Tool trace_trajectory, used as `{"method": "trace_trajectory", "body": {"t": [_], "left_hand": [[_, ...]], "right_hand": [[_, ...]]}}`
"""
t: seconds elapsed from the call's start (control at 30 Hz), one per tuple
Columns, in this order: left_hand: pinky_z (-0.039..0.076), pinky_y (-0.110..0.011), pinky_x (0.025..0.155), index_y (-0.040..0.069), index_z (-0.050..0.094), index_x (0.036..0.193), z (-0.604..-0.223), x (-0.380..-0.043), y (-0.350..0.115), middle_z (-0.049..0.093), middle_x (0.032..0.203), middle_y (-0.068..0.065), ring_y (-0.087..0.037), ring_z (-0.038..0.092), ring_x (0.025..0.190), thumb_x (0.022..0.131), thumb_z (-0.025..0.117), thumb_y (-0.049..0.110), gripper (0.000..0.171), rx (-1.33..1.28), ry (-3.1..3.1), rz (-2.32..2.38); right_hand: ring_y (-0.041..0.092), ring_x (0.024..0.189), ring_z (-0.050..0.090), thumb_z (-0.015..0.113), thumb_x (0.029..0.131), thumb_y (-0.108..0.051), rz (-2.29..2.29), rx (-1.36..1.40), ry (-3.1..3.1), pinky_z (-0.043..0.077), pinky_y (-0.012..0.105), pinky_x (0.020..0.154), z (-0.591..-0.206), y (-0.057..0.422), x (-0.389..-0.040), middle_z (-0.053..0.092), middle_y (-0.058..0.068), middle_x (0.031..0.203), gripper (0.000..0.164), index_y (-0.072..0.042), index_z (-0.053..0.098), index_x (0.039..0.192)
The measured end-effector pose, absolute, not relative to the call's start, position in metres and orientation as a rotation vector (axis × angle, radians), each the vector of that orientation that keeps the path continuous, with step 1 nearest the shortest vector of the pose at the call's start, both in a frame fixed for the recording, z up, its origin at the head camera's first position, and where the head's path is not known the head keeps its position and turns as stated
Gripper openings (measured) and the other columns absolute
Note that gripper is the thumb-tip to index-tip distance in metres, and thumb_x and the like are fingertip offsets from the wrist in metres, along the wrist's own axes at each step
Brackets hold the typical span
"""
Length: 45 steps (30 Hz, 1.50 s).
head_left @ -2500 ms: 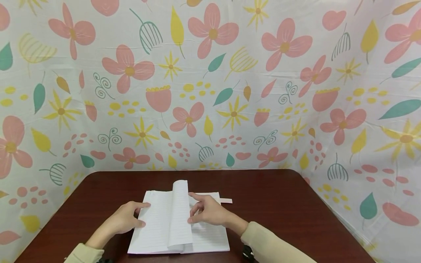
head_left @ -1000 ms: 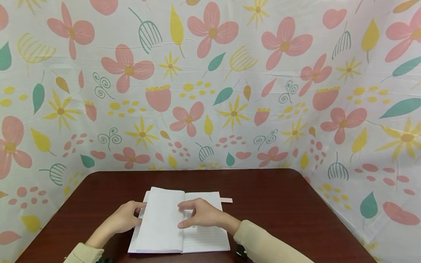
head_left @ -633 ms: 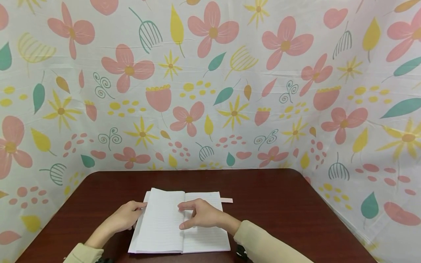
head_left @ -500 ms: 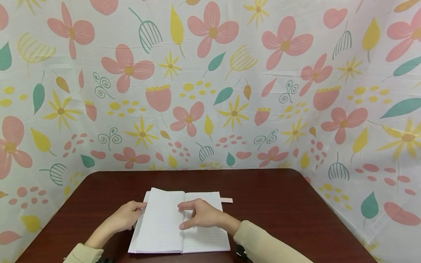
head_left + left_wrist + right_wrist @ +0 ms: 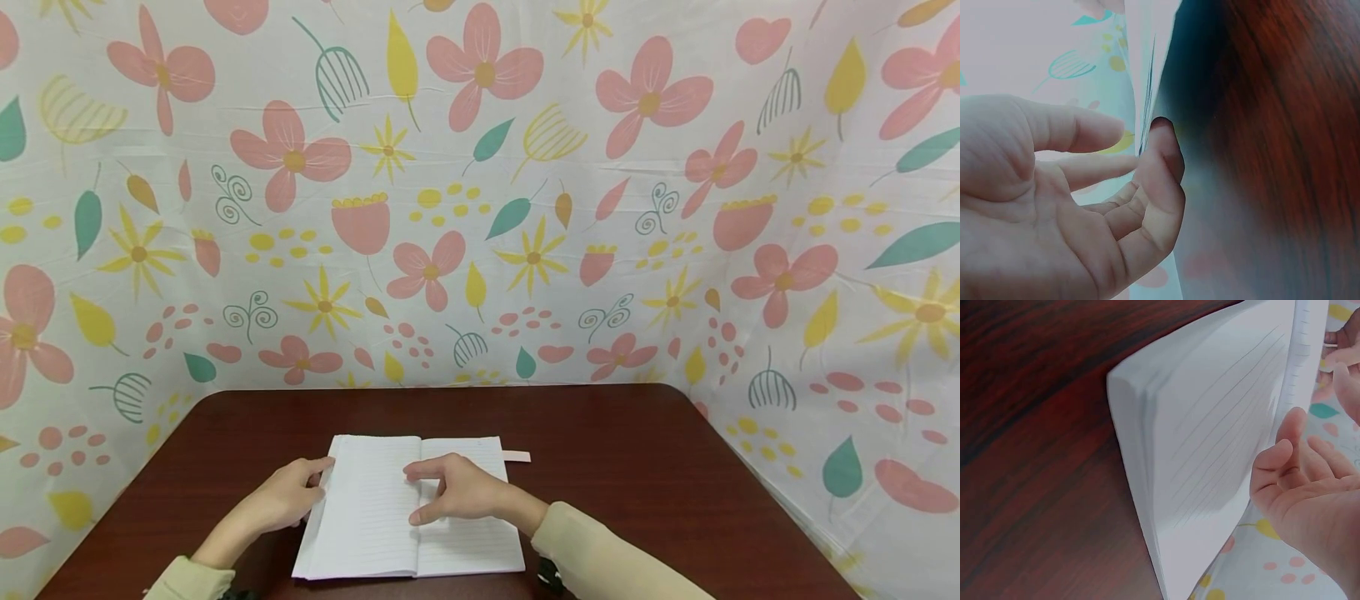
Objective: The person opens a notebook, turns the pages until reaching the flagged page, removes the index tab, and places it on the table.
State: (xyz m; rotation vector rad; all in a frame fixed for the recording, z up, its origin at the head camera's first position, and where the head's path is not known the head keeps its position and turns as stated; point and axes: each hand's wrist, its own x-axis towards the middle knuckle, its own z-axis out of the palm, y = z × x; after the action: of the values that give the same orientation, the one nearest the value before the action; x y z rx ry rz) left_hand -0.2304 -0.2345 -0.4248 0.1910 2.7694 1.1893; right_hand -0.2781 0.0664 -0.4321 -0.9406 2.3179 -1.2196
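An open notebook (image 5: 367, 508) with white ruled pages lies on the table. At its left edge is my left hand (image 5: 281, 496), index fingertip over the upper left of the page and thumb at the side. In the left wrist view, the lower fingers of my left hand (image 5: 1079, 206) curl round the notebook's edge (image 5: 1147, 75), while the thumb stands slightly off it. My right hand (image 5: 465, 487) is over the notebook's middle, thumb and index finger spread near the fold. In the right wrist view, the right hand (image 5: 1310, 494) holds nothing; its other fingers are loosely bent.
The notebook is on a dark reddish-brown table (image 5: 615, 475). A pale strip (image 5: 517, 457) sticks out from the notebook's right side. Behind and beside the table hangs a white cloth (image 5: 480, 200) printed with flowers and leaves.
A page raised at the fold has come over to the left and now lies flat, its upper left corner lowered. My right hand moved left with it; the left index finger now rests on top.
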Motion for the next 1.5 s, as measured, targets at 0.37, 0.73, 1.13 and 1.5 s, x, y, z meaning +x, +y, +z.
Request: {"method": "trace_trajectory", "body": {"t": [0.37, 0.73, 1.13, 1.5], "left_hand": [[0.041, -0.028, 0.05, -0.014, 0.056, 0.141, -0.437, -0.241, -0.248, 0.047, 0.088, -0.009, -0.009, 0.038, 0.051, 0.09, 0.059, -0.004, 0.052, 0.422, 2.76, 1.169], [0.043, -0.038, 0.07, -0.005, 0.067, 0.135, -0.427, -0.236, -0.234, 0.052, 0.094, -0.012, -0.027, 0.047, 0.086, 0.078, 0.085, -0.005, 0.059, 0.295, 2.859, 1.061], [0.044, -0.041, 0.072, -0.005, 0.067, 0.135, -0.431, -0.237, -0.236, 0.055, 0.1, -0.014, -0.029, 0.047, 0.092, 0.077, 0.084, -0.006, 0.06, 0.315, 2.842, 1.075], [0.044, -0.039, 0.072, -0.004, 0.069, 0.133, -0.432, -0.235, -0.234, 0.053, 0.095, -0.012, -0.027, 0.047, 0.089, 0.075, 0.085, -0.006, 0.06, 0.306, 2.861, 1.062]], "right_hand": [[0.007, 0.057, 0.053, 0.091, 0.084, -0.015, -1.196, -0.964, 2.321, 0.047, 0.02, 0.064, -0.429, 0.067, -0.277, 0.066, 0.006, 0.141, 0.066, -0.005, 0.065, 0.143], [0.006, 0.062, 0.05, 0.091, 0.084, -0.015, -1.183, -0.989, 2.359, 0.043, 0.02, 0.06, -0.428, 0.07, -0.278, 0.068, 0.005, 0.138, 0.064, -0.004, 0.066, 0.142], [0.006, 0.055, 0.041, 0.091, 0.082, -0.02, -1.101, -0.98, 2.48, 0.039, 0.022, 0.057, -0.428, 0.104, -0.284, 0.073, 0.005, 0.124, 0.068, -0.006, 0.065, 0.144], [0.027, 0.108, 0.055, 0.094, 0.08, -0.031, -0.888, -0.973, 2.635, 0.047, 0.04, 0.09, -0.432, 0.164, -0.28, 0.056, 0.005, 0.119, 0.076, -0.004, 0.063, 0.144]]}}
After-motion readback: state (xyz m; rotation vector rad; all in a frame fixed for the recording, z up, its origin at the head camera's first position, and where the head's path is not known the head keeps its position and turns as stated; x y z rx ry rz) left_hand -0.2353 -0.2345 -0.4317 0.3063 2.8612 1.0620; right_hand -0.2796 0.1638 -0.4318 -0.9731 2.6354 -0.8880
